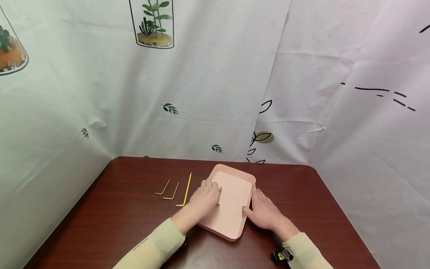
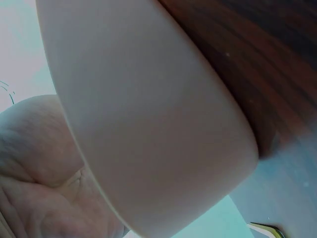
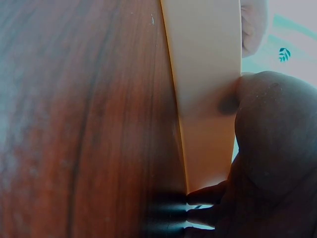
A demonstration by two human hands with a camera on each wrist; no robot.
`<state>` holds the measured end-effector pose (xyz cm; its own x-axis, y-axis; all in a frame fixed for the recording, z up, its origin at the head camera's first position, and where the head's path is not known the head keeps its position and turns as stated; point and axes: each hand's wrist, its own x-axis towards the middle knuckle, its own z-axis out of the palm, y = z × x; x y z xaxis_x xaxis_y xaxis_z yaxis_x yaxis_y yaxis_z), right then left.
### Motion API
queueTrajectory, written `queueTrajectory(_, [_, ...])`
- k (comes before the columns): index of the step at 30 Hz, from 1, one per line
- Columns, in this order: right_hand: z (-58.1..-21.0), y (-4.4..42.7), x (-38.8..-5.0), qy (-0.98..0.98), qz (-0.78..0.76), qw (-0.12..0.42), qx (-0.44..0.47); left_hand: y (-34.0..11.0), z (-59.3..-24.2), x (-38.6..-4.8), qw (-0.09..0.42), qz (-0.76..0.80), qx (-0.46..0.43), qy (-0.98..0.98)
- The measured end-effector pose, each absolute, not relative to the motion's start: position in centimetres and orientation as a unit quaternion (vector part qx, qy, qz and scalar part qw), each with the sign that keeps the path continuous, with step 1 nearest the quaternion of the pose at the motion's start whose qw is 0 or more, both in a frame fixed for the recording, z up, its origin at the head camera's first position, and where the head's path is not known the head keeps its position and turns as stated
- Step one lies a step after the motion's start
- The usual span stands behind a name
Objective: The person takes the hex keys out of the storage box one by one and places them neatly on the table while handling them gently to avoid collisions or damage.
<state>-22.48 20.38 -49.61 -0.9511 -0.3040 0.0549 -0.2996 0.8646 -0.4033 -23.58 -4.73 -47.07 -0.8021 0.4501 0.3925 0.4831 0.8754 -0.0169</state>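
Pink tray, shallow and with rounded corners, sits on the dark red-brown wood-grain surface between the two hands, set at a slant with its far end turned to the right; the left hand reaches over its left rim, back of the hand uppermost; a slender metal key shows inside the tray, just beside that hand; the left fingers are partly hidden beneath the hand, and whether they grip the key cannot be told; the left wrist view shows the palm beside the tray's outer wall, but does not settle the point.

Right hand is against the tray's right side; its fingers lie extended along the outer wall, the thumb at the rim; the right wrist view confirms contact from thumb and fingertips.

Left of the tray, well apart from the right hand, three L-shaped keys lie in a row; nearest the tray is a yellow key, the longest; next a bare-metal key; outermost a second bare-metal key; short legs point left on all three; white cloth with plant prints hangs behind the surface.
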Motion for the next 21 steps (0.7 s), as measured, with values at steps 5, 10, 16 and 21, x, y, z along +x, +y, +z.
queueTrajectory(5, [-49.5,20.3,-22.5,0.966,-0.205,0.004,-0.158,-5.0,-47.1,-23.7,0.199,-0.051,-0.247,-0.947])
queueTrajectory(10, [-49.5,20.3,-22.5,0.966,-0.205,0.004,-0.159,-5.2,-46.9,-23.7,0.22,-0.039,-0.244,-0.944])
queueTrajectory(16, [-49.5,20.3,-22.6,0.965,-0.206,0.003,-0.159,-5.6,-47.0,-24.0,0.259,-0.019,-0.239,-0.936])
queueTrajectory(21, [-49.7,20.5,-22.5,0.964,-0.209,-0.002,-0.163,-6.1,-46.7,-24.2,0.253,-0.032,-0.224,-0.94])
